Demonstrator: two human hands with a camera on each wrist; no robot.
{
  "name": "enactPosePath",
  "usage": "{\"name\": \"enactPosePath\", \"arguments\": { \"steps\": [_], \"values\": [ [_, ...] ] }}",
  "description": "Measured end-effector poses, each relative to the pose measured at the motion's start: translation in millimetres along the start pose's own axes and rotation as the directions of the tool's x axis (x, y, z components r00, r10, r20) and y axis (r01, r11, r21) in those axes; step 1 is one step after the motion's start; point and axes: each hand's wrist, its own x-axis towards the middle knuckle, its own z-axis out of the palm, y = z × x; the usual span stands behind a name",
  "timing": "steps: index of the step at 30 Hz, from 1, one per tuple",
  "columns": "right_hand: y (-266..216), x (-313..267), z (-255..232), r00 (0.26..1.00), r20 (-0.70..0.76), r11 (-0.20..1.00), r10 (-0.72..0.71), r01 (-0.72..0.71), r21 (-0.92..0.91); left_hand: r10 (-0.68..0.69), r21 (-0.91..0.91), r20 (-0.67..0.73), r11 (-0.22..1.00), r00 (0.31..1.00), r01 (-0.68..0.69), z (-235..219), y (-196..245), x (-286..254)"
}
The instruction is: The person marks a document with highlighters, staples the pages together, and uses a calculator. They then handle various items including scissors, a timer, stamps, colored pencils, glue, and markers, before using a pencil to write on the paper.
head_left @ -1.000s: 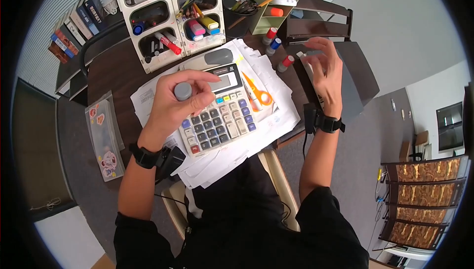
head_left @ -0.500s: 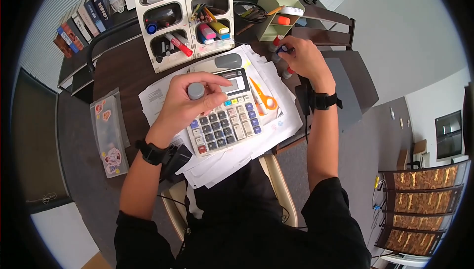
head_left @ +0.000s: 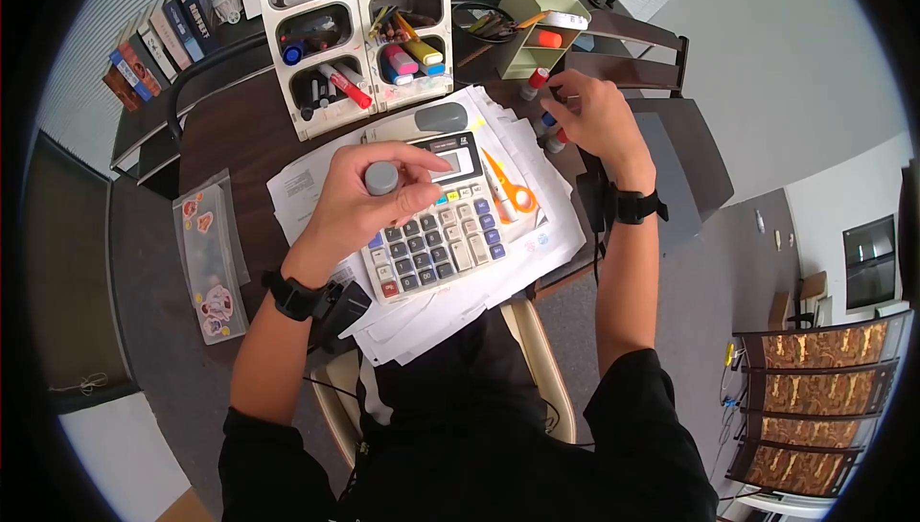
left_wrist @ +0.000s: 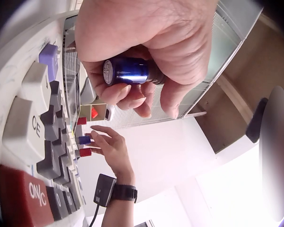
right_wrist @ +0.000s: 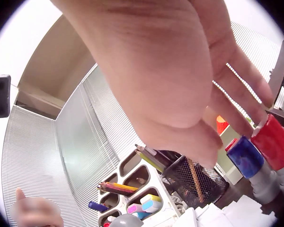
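In the head view my left hand [head_left: 359,191] grips a small cylinder, a round stamp by its look, with its grey end [head_left: 381,177] up, over the calculator [head_left: 441,244]. The left wrist view shows the shiny blue body of this stamp [left_wrist: 130,71] held in curled fingers. My right hand [head_left: 599,119] hovers at the right edge of the papers, thumb and fingers spread apart. Close under its fingertips stands a blue-topped stamp [right_wrist: 248,158]. Red-topped stamps [head_left: 537,83] [head_left: 557,141] stand on either side of it.
A stack of papers [head_left: 522,268] lies under the calculator, with orange scissors [head_left: 517,198] and a stapler [head_left: 441,119] on it. Behind stand a white organizer [head_left: 359,33] with pens, a mesh cup [head_left: 479,23] and a green holder [head_left: 522,62]. A stickered pouch [head_left: 211,263] lies left.
My right hand reached in to the stamps and pinched the blue-topped one, which now stands nearer me with the fingers spread off it. My left hand keeps its grip; the head view shifted slightly.
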Motion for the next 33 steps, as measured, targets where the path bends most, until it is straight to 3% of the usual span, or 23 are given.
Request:
{"name": "enactPosePath", "arguments": {
  "steps": [4, 6, 13, 19, 21, 22, 25, 26, 28, 30, 32, 33],
  "values": [
    [7, 20, 3, 0.990, -0.106, 0.994, -0.095, 0.089, -0.060, -0.075, -0.047, -0.008, 0.996, 0.997, 0.075, 1, 2, -1],
    [1, 30, 1, 0.999, 0.038, 0.997, 0.015, -0.012, -0.075, -0.078, -0.049, -0.013, 0.996, 0.997, 0.077, 0, 2, -1],
    [13, 50, 22, 0.994, 0.107, 0.982, 0.028, -0.007, -0.187, -0.074, -0.031, -0.012, 0.997, 0.997, 0.074, -1, 3, -1],
    [3, 39, 10, 0.992, -0.015, 0.966, -0.128, 0.122, -0.226, -0.072, -0.079, -0.025, 0.994, 0.997, 0.070, 1, 5, 0],
    [-11, 24, -6, 0.976, -0.141, 0.982, -0.167, 0.151, -0.114, -0.069, -0.076, -0.033, 0.995, 0.997, 0.066, 1, 4, 0],
    [-17, 16, -12, 0.976, -0.137, 0.982, -0.168, 0.153, -0.113, -0.065, -0.069, -0.038, 0.996, 0.997, 0.062, 1, 4, 0],
    [-40, -18, -32, 0.960, -0.260, 0.949, -0.103, 0.173, 0.263, -0.104, -0.049, -0.047, 0.994, 0.993, 0.102, 4, 7, 0],
    [-46, -32, -30, 0.961, -0.255, 0.948, -0.107, 0.176, 0.265, -0.146, -0.033, -0.055, 0.989, 0.988, 0.144, 4, 10, -1],
    [-58, -63, -22, 0.950, -0.304, 0.793, 0.068, 0.134, 0.595, -0.154, -0.031, -0.067, 0.988, 0.986, 0.152, 8, 12, 0],
    [-67, -93, 1, 0.943, -0.304, 0.531, 0.138, 0.189, 0.826, -0.170, -0.031, -0.083, 0.985, 0.982, 0.168, 11, 8, 1],
    [-71, -120, 23, 0.962, -0.226, 0.409, 0.151, 0.147, 0.901, -0.032, 0.054, -0.017, 0.998, 0.999, 0.033, 10, 2, 1],
    [-79, -129, 31, 0.960, -0.214, 0.378, 0.179, 0.134, 0.916, -0.102, 0.046, 0.006, 0.994, 0.995, 0.102, 9, 5, 1]
  ]
}}
